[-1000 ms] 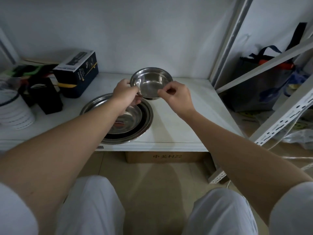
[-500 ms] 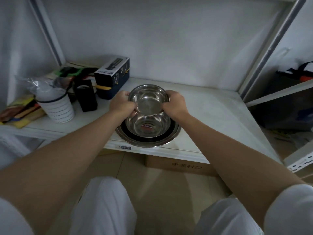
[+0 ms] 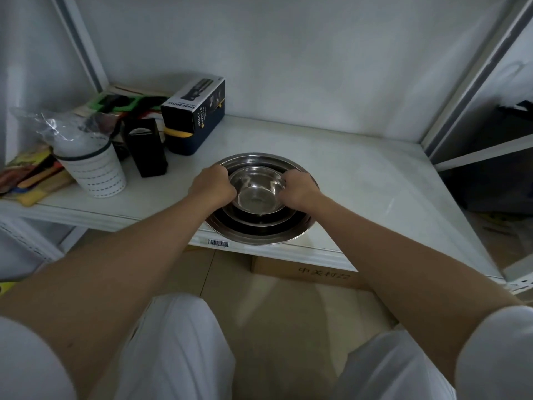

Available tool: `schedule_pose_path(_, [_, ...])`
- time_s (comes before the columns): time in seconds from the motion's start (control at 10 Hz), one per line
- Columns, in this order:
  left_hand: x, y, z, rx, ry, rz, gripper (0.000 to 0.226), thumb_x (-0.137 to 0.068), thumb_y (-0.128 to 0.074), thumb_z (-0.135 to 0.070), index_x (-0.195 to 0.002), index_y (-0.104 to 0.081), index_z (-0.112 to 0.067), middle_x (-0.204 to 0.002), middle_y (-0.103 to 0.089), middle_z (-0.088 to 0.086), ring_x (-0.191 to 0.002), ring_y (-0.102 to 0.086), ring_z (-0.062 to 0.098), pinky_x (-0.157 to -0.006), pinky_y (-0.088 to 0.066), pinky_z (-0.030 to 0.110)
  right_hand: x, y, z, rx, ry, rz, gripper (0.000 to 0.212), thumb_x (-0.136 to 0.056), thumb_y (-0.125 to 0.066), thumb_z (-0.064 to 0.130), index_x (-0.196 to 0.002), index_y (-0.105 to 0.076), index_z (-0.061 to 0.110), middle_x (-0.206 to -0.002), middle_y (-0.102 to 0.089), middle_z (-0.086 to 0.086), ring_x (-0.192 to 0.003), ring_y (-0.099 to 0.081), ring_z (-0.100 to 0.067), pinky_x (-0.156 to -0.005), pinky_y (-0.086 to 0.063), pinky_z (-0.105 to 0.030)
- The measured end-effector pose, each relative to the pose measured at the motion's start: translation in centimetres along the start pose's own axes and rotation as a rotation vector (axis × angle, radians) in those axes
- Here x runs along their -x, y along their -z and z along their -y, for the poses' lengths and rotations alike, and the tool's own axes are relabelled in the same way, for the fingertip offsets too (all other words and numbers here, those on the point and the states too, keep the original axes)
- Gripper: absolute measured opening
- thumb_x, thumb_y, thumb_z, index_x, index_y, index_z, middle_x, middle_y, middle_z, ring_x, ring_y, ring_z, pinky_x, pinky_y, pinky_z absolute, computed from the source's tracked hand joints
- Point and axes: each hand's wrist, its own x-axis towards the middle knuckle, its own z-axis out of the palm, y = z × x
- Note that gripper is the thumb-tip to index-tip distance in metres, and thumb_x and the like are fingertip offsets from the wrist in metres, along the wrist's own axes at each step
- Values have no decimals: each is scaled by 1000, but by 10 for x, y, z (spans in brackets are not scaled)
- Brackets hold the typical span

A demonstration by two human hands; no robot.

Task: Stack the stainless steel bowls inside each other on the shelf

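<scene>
at shelf [image 3: 375,180] front edge: both hands grip small bowl [image 3: 256,194] rim, nested.

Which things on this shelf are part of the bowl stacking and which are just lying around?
Part of the job: small bowl, held at its rim by left hand and right hand; larger nested bowls; shelf.

Lying about: spray bottle box, black box, white cup, cardboard box.
</scene>
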Motion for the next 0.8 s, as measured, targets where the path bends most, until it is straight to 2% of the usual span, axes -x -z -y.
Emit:
schedule_pose_path(0.1, [-3,-3,4,-21,-18,-6,8,-82,-67,-11,-84,-69,-3,-81,-64,10,-81,-65,30,-66,-48,33,-3,-2,-1,11,6,9,13,-93,-56,20,-86,-53,10,-93,-57,-9,-85,-52,-25,-71,-38,-27])
schedule_pose_path(0.2, [-3,-5,3,-48,-32,-22,9,-84,-67,-12,-89,-70,-5,-87,-67,11,-84,-66,31,-69,-51,35,-4,-4,-2,38,23,7,20,-93,-54,18,-103,-64,3,-104,-66,-13,-95,-62,-28,-72,-40,-28])
schedule_pose_path(0.3, [-6,-10,3,-51,-50,-36,10,-85,-66,-11,-88,-71,-3,-87,-68,13,-85,-66,32,-68,-49,34,-6,-11,-5,101,79,-12,28,-92,-52,13,-115,-68,8,-116,-68,-13,-112,-62,-30,-84,-48,-31])
schedule_pose_path(0.4, [-7,-13,4,-45,-50,-55,7,-84,-65,-8,-86,-70,-3,-86,-68,12,-84,-66,31,-65,-45,33,-5,-14,-7,131,109,-27,39,-90,-53,12,-127,-65,13,-128,-63,-14,-123,-55,-32,-101,-45,-35])
schedule_pose_path(0.5, [-8,-18,6,-68,-65,-69,8,-82,-64,-4,-85,-70,0,-84,-67,13,-78,-64,28,-62,-45,32,-5,-19,-9,181,122,-29,42,-90,-54,10,-131,-61,14,-132,-53,-16,-127,-47,-35,-107,-38,-36])
schedule_pose_path(0.6, [-7,-20,5,-103,-102,-76,9,-83,-66,-6,-83,-72,1,-86,-68,12,-79,-64,27,-65,-49,32,-4,-22,-9,253,135,-52,31,-88,-52,13,-114,-68,14,-117,-63,-13,-123,-49,-34,-104,-36,-37])
schedule_pose_path(0.7, [-8,-24,9,-127,-126,-48,8,-83,-68,-9,-77,-67,-2,-94,-68,16,-86,-66,30,-68,-49,33,-5,-21,-13,220,127,-29,25,-86,-56,17,-108,-68,16,-120,-61,-13,-125,-47,-36,-105,-37,-40])
schedule_pose_path(0.8, [-6,-21,2,-112,-200,-87,14,-84,-68,-18,-92,-66,-6,-113,-63,19,-95,-63,31,-74,-46,34,3,-8,-8,184,138,-116,36,-91,-54,23,-126,-62,18,-135,-51,-12,-131,-40,-38,-107,-39,-43])
